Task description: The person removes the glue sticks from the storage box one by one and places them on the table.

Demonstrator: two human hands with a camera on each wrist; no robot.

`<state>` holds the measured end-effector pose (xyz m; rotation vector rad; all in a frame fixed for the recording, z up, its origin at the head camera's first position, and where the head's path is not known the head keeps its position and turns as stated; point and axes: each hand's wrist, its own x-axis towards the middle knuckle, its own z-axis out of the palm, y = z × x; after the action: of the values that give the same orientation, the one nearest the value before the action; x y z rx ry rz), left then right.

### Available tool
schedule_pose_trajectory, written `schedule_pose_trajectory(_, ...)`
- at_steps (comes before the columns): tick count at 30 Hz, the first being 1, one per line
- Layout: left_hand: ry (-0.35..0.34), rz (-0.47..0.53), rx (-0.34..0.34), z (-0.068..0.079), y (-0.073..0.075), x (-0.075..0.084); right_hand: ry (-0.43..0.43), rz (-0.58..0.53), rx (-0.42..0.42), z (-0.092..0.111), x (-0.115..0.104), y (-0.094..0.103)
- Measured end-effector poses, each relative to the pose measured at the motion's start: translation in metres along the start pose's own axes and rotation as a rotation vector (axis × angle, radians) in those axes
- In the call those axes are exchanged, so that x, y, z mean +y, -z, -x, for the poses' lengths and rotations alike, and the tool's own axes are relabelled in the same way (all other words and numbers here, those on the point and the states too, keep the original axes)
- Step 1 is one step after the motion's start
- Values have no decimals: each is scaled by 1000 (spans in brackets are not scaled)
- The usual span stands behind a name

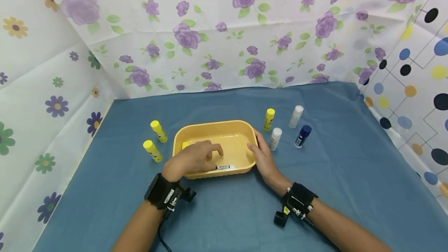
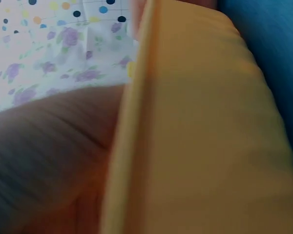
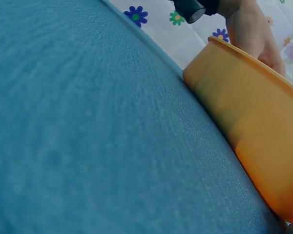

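Note:
A yellow plastic basket (image 1: 217, 125) rests on the blue cloth. My right hand (image 1: 266, 162) grips its right end, thumb over the rim and fingers outside. My left hand (image 1: 196, 156) reaches over the near left side into the basket, index finger loosely bent and apart from the thumb; its other fingers are mostly hidden. Beside the thumb, along the near inner wall, shows a narrow barcode label (image 1: 224, 167). Behind the left hand, a bit of a yellow object (image 1: 185, 144) lies inside. The left wrist view is filled by the basket's side (image 2: 210, 122); the right wrist view shows its outer wall (image 3: 254, 126).
Two yellow glue sticks (image 1: 159, 131) (image 1: 152, 151) stand left of the basket. To its right are a yellow glue stick (image 1: 268, 119), two white ones (image 1: 296, 116) (image 1: 275, 139) and a blue-capped one (image 1: 303, 136). A flowered sheet (image 1: 217, 49) hangs behind the blue cloth (image 1: 227, 213).

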<state>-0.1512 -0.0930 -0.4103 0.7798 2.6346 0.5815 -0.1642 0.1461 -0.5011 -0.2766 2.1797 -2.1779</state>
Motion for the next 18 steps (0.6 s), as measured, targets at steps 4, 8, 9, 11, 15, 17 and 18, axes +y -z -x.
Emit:
schedule_pose_trajectory(4, -56, 106, -49, -2, -2, -7, -2, 10, -1, -1, -1, -2)
schedule_pose_trajectory(8, -42, 207, -115, -1, -2, -16, 6, 9, -9, -2, -2, -3)
schedule_pose_trajectory(9, -34, 219, -129, -1, -1, -18, 7, 10, -11, -2, -2, -3)
schedule_pose_trajectory(11, -25, 236, -149, 0, 1, -19, 9, 7, -9, -2, -2, -3)
schedule_pose_trajectory(15, -36, 226, -155, -2, 0, -20, 2, 2, 3, -1, -2, -3)
schedule_pose_trajectory(17, -46, 217, -140, -4, -1, -20, 1, 1, 11, -1, -2, -2)
schedule_pose_trajectory(18, -51, 204, -129, -5, -2, -20, 2, 2, 14, 0, -2, -2)
